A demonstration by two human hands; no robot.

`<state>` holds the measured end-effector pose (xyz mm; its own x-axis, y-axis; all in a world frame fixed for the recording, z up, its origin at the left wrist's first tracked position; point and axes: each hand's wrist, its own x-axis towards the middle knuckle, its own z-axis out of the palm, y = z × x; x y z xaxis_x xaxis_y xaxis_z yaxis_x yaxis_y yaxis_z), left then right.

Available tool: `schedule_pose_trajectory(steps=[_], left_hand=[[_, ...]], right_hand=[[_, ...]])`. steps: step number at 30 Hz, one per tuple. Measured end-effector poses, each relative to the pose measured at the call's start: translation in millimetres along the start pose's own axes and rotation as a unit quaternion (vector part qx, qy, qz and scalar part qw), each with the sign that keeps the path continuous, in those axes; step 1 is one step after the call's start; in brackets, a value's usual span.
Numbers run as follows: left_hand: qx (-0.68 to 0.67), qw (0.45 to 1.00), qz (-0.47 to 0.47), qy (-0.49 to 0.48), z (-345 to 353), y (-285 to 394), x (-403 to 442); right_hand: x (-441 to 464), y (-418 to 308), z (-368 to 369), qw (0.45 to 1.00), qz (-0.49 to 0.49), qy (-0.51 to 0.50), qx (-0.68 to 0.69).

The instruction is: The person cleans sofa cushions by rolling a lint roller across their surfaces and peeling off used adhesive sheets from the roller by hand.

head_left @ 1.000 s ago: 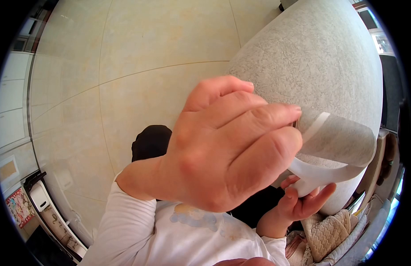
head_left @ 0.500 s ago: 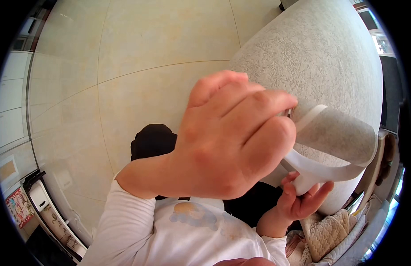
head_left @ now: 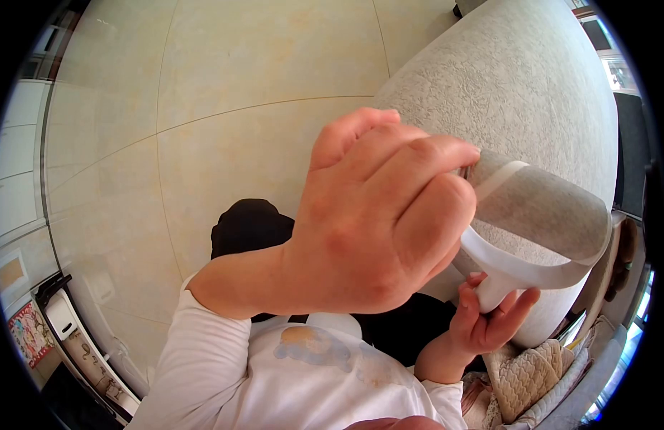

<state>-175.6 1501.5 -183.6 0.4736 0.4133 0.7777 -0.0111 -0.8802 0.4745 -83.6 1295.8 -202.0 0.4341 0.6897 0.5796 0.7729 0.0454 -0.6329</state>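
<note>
A lint roller (head_left: 543, 204) with a grey, lint-covered cylinder and a white curved frame is held up at the right. My right hand (head_left: 493, 322) has its fingers wrapped round the short white handle from below. My left hand (head_left: 386, 215) is large in the middle, back of the hand facing up. Its fingers are curled, and the fingertips meet the left end of the cylinder. What lies between thumb and fingers there is mostly hidden. A pale strip runs slantwise across the cylinder close to those fingertips.
Behind the roller stretches a grey textured sofa surface (head_left: 482, 86). Pale floor tiles (head_left: 260, 54) fill the left and top. A quilted beige cloth (head_left: 529, 376) lies at lower right. White cabinets (head_left: 16, 150) line the left edge.
My left hand has shifted slightly up, its fingertips still at the roller's left end. The roller has tilted a little, its left end rising. My right hand keeps its hold.
</note>
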Motion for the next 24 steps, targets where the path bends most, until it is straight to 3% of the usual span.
schedule_pose_trajectory(steps=[24], left_hand=[[-0.033, 0.999, 0.025, 0.01, 11, -8, 1]], right_hand=[[3, 4, 1, 1.0, 0.015, 0.0, -0.022]])
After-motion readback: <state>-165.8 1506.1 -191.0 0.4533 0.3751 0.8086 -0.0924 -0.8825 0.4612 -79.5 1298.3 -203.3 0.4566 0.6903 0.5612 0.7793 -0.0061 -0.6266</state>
